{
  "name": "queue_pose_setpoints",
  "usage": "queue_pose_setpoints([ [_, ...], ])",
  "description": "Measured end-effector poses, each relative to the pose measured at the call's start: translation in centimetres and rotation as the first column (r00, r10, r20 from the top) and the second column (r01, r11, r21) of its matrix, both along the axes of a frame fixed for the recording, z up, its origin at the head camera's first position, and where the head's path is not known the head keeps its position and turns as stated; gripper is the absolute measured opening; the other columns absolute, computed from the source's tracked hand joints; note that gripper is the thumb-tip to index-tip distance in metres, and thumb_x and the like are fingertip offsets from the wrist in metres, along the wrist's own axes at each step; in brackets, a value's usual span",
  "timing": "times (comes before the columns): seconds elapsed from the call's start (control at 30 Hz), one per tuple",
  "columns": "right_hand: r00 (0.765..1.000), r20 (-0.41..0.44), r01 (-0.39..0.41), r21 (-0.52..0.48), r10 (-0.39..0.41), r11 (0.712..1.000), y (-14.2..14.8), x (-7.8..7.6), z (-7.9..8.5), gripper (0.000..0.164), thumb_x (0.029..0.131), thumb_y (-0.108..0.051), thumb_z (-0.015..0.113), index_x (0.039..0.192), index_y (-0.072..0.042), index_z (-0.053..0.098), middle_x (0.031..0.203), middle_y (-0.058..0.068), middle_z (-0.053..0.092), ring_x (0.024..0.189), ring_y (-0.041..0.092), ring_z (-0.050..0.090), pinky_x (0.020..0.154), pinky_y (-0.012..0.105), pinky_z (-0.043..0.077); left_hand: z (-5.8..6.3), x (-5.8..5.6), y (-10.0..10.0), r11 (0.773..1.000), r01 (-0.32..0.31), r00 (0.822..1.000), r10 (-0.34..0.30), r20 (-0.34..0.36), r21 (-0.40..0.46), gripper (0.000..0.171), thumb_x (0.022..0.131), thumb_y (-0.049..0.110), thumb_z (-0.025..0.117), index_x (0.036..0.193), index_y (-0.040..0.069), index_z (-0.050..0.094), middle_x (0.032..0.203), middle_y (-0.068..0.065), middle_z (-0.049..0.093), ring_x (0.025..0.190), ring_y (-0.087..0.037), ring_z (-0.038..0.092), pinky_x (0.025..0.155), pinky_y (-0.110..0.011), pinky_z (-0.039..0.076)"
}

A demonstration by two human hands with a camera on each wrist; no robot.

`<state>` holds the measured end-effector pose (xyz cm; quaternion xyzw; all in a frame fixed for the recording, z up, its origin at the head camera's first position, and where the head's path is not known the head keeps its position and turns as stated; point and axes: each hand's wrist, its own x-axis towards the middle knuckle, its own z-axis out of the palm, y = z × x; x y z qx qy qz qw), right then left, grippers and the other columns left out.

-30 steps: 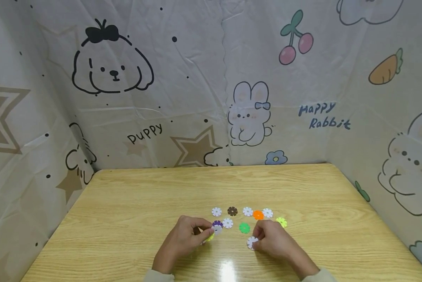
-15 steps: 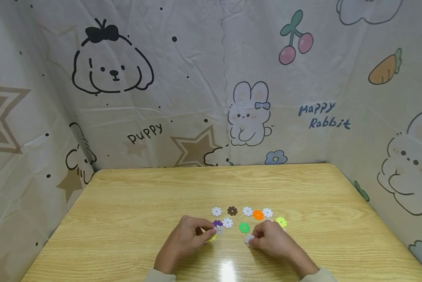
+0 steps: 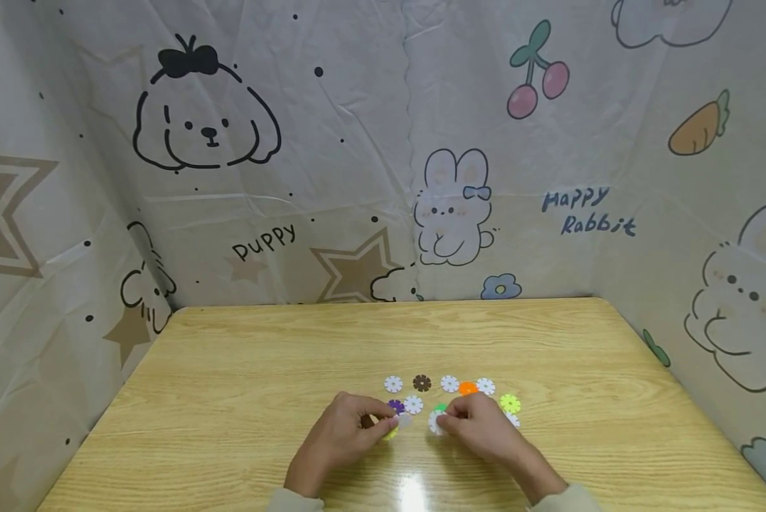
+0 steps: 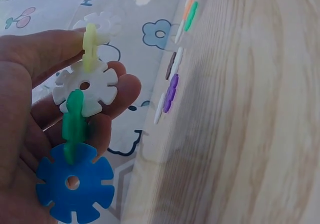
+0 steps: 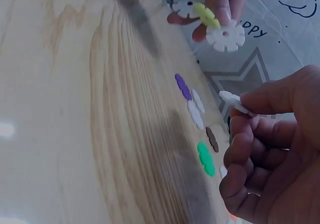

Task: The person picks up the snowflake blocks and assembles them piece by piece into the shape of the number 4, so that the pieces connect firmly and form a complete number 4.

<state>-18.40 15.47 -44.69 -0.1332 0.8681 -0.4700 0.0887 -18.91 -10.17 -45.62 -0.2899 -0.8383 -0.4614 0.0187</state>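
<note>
My left hand (image 3: 347,434) holds a chain of interlocking snowflake discs, its parts set crosswise. In the left wrist view, the chain runs from a blue disc (image 4: 92,196) through a green disc (image 4: 74,124), a white disc (image 4: 99,88) and a yellow disc (image 4: 90,46) to another white disc (image 4: 107,26) at the far end. Thumb and fingers grip near the yellow piece. Between thumb and forefinger, my right hand (image 3: 485,427) pinches a single white snowflake disc (image 5: 232,99), apart from the chain's white end. The head view mostly hides the chain behind the left hand.
Loose discs lie on the wooden table (image 3: 261,355) beyond the hands: purple (image 3: 395,406), brown (image 3: 422,383), green (image 3: 440,408), orange (image 3: 468,387), yellow-green (image 3: 511,404) and several white ones. A printed cloth (image 3: 344,178) surrounds the table.
My right hand has moved left and away from me with the white disc, now partly covering the green one. The left hand has shifted slightly right with the chain.
</note>
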Motion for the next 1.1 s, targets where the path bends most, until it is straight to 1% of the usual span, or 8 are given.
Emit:
queue_pose_setpoints([
  [0.13,0.999,0.034,0.024,-0.055,-0.022,0.998,-0.7,0.0,0.5,0.029,0.092,-0.019,0.069,0.068,-0.005,0.059,0.062,-0.004,0.050,0.054,0.009,0.039,0.048,0.022,0.033,0.0,0.0,0.1,1.000,0.001,1.000,-0.001,-0.008,-0.013,0.014,0.095,0.021,0.071,0.096,0.010,0.080,0.084,0.008,0.072,0.059,-0.001,0.057,0.051,-0.022,0.049],
  [0.27,0.999,0.040,0.035,-0.086,-0.032,0.996,-1.4,-0.1,0.8,0.027,0.092,-0.016,0.067,0.071,-0.001,0.062,0.064,-0.002,0.053,0.054,0.009,0.039,0.048,0.021,0.032,0.0,0.0,0.2,1.000,0.008,1.000,-0.008,-0.017,-0.016,0.016,0.095,0.022,0.071,0.097,0.009,0.080,0.086,0.007,0.073,0.062,-0.001,0.059,0.054,-0.022,0.050],
  [0.5,0.997,0.075,0.034,-0.155,-0.022,0.987,-2.1,0.0,0.9,0.026,0.092,-0.013,0.064,0.073,0.005,0.064,0.063,0.000,0.055,0.051,0.008,0.037,0.045,0.019,0.029,-0.2,-0.1,0.3,1.000,0.023,0.999,-0.023,-0.038,-0.020,0.015,0.095,0.021,0.072,0.097,0.008,0.080,0.087,0.005,0.074,0.063,0.001,0.059,0.056,-0.020,0.050],
  [0.63,0.996,0.083,0.043,-0.166,-0.030,0.985,-2.3,0.0,1.1,0.026,0.091,-0.012,0.064,0.072,0.005,0.063,0.061,0.001,0.054,0.050,0.009,0.036,0.045,0.019,0.028,-0.3,-0.1,0.4,0.999,0.022,0.998,-0.023,-0.051,-0.023,0.015,0.094,0.020,0.072,0.096,0.008,0.080,0.086,0.005,0.074,0.063,0.001,0.059,0.056,-0.020,0.050],
  [0.87,0.995,0.095,0.055,-0.171,-0.039,0.984,-2.3,0.0,1.1,0.028,0.092,-0.014,0.064,0.072,0.005,0.062,0.065,0.001,0.057,0.051,0.009,0.038,0.046,0.019,0.029,-0.1,-0.1,0.4,0.998,0.013,0.999,-0.015,-0.035,-0.061,0.015,0.095,0.022,0.071,0.097,0.011,0.080,0.086,0.010,0.072,0.065,0.002,0.059,0.057,-0.020,0.050],
  [1.1,0.991,0.127,0.055,-0.200,-0.029,0.978,-2.5,-0.1,0.7,0.027,0.092,-0.013,0.064,0.074,0.007,0.064,0.065,0.003,0.058,0.054,0.010,0.040,0.048,0.020,0.032,-0.2,-0.1,0.5,0.998,0.010,0.999,-0.013,-0.050,-0.054,0.014,0.095,0.021,0.071,0.096,0.010,0.080,0.086,0.007,0.073,0.065,0.001,0.059,0.057,-0.019,0.050],
])
